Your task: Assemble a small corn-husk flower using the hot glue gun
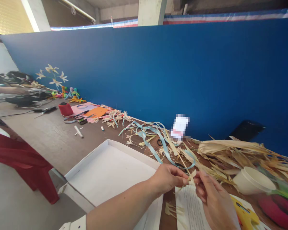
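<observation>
Between my two hands is a small pale corn-husk flower on a thin stem that slants up and to the left. My left hand pinches it at its base with thumb and fingertips. From the other side, my right hand is closed, its fingertips at the petals' edge; whether it grips a petal is hard to make out. Under the hands lies a printed sheet. Light-blue ribbon and husk scraps lie just beyond them.
A white box lid lies at left. Dried husks, a cream cup and a yellow tool are at right. Farther left are scissors, red thread and another person's arm. A blue partition backs the table.
</observation>
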